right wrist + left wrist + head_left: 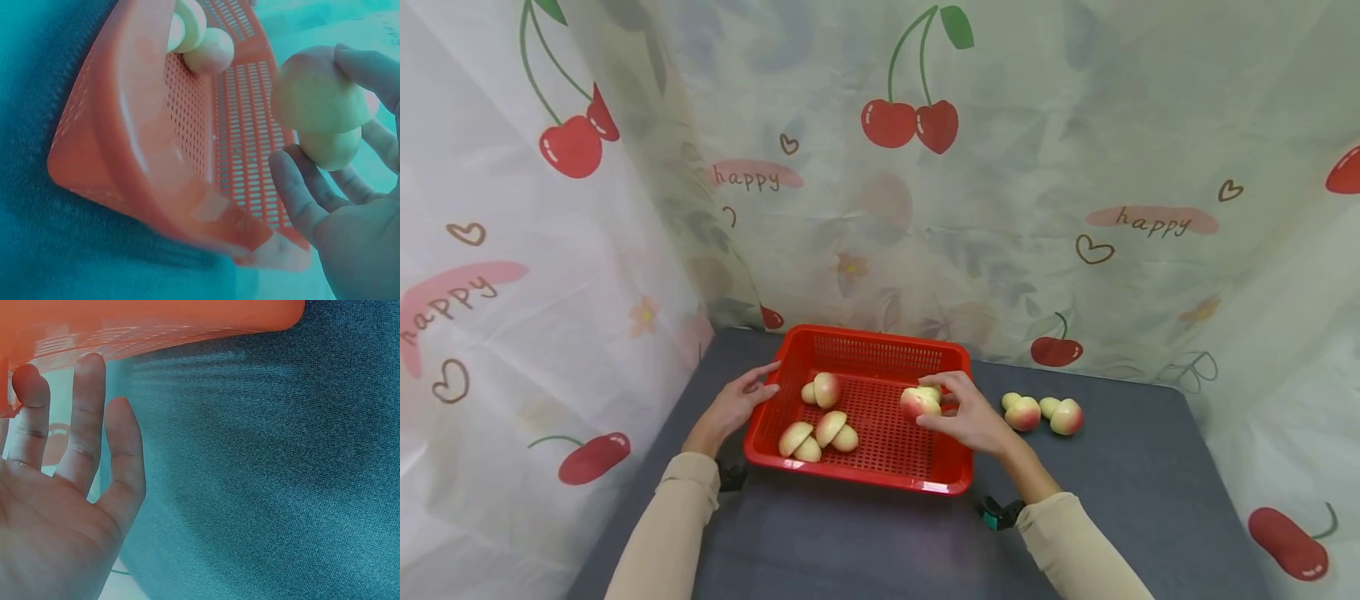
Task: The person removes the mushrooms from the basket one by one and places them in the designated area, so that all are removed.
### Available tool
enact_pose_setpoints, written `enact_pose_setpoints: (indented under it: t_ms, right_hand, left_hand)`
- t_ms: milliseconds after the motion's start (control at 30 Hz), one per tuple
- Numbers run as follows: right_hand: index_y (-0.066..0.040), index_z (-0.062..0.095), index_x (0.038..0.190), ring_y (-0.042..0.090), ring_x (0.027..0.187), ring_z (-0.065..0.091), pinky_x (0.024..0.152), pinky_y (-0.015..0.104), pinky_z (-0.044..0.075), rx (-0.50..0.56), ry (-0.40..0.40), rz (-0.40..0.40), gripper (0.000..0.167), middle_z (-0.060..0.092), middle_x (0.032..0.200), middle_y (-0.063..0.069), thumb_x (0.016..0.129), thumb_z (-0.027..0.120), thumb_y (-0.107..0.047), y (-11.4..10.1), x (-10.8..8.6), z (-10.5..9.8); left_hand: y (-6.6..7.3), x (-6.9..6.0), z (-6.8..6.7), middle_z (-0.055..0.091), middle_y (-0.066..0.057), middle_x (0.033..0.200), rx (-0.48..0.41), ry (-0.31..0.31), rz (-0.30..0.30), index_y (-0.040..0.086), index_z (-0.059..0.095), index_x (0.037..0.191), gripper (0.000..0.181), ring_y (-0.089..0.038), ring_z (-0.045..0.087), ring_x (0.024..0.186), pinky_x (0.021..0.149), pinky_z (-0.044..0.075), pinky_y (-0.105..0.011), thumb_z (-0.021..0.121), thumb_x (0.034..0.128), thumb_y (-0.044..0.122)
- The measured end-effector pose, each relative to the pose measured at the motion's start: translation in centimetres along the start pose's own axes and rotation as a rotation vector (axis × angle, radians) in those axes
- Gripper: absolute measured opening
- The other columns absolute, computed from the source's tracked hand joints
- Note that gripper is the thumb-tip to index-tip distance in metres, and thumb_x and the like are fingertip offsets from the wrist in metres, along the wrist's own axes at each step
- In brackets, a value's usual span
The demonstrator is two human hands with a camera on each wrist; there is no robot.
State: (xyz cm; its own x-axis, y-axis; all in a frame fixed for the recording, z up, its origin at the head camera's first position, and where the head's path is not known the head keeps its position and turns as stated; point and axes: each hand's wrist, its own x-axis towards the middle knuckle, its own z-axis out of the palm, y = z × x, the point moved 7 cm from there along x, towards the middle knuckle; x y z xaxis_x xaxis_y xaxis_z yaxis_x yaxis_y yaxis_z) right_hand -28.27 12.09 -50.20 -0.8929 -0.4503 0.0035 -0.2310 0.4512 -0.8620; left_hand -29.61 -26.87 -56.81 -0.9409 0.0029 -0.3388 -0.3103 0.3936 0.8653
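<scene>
1. Right hand (966, 414) has a mushroom-shaped piece (920, 403) pinched between thumb and fingers, so the gap is just as wide as the piece. The thing's cream-coloured with a pinkish-red blush on the cap, and it's held up over the right end of the red basket (953, 483).
2. Left hand (735, 408) is loosely spread at the basket's left side, fingers mostly straight. The left wrist view has fingertips up against the basket; one finger there, the lowest, stands apart from it.
3. Readable stuff: "happy" in brown script on pink smears, three times across the cherry-print curtain (1015, 167) in the head view. A few letters poke in at the top right corner of the right wrist view too, but they're cut off. There's a little mark (282, 248) on the basket's rim, way too small to make out.
4. Basket's plastic, with a perforated floor and slotted walls. Three more mushroom pieces (827, 389) lie inside, all in the left half: two next to each other near the front, one a bit behind.
5. Two other mushroom pieces (1066, 417) sit side by side on the dark tabletop (1120, 500), right of the basket and just past the right hand.
</scene>
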Motion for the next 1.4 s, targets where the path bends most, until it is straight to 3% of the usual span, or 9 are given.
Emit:
enact_pose_setpoints:
  t_ms: [500, 767, 1000, 1200, 1400]
  right_hand:
    - [-0.02, 0.056, 0.139, 0.032, 0.115, 0.061, 0.099, 0.043, 0.056, 0.059, 0.091, 0.036, 0.056, 0.038, 0.141, 0.012, 0.089, 0.08, -0.029, 1.5, -2.3, -2.7]
    - [-0.013, 0.054, 0.142, 0.035, 0.114, 0.062, 0.092, 0.033, 0.058, 0.048, 0.159, 0.059, 0.061, 0.038, 0.143, 0.013, 0.09, 0.08, -0.031, 2.9, -3.2, -4.4]
    - [-0.011, 0.053, 0.142, 0.039, 0.117, 0.063, 0.096, 0.05, 0.059, -0.027, 0.253, 0.055, 0.061, 0.039, 0.144, 0.016, 0.09, 0.079, -0.027, 4.5, -4.4, -6.7]
    - [-0.009, 0.051, 0.145, 0.041, 0.119, 0.062, 0.097, 0.035, 0.059, -0.09, 0.328, 0.106, 0.062, 0.038, 0.146, 0.019, 0.092, 0.077, -0.03, 6.0, -5.5, -8.7]
    - [-0.006, 0.051, 0.146, 0.047, 0.12, 0.059, 0.105, 0.059, 0.051, -0.123, 0.401, 0.138, 0.06, 0.037, 0.146, 0.025, 0.096, 0.072, -0.032, 7.6, -6.4, -10.5]
  left_hand:
    - [-0.2, 0.1, 0.1, 0.061, -0.018, 0.137, -0.017, 0.007, -0.021, 0.034, 0.044, 0.155, 0.057, -0.024, 0.07, 0.107, 0.093, 0.061, -0.04, 0.062, 0.1007, 0.04]
    - [-0.4, 0.2, 0.2, 0.063, -0.017, 0.13, -0.011, 0.01, -0.025, 0.035, 0.045, 0.154, 0.057, -0.024, 0.07, 0.104, 0.091, 0.062, -0.039, 0.063, 0.1003, 0.041]
    - [-0.4, 0.2, 0.1, 0.062, -0.017, 0.134, -0.015, 0.006, -0.025, 0.036, 0.044, 0.154, 0.057, -0.023, 0.07, 0.106, 0.092, 0.061, -0.039, 0.062, 0.1007, 0.041]
    - [-0.2, 0.1, 0.1, 0.063, -0.017, 0.13, -0.012, 0.009, -0.024, 0.034, 0.044, 0.154, 0.057, -0.022, 0.07, 0.102, 0.09, 0.062, -0.038, 0.062, 0.1009, 0.04]
    - [-0.3, 0.0, 0.1, 0.062, -0.018, 0.134, -0.014, 0.006, -0.027, 0.035, 0.043, 0.155, 0.057, -0.024, 0.07, 0.106, 0.091, 0.062, -0.04, 0.062, 0.1008, 0.041]
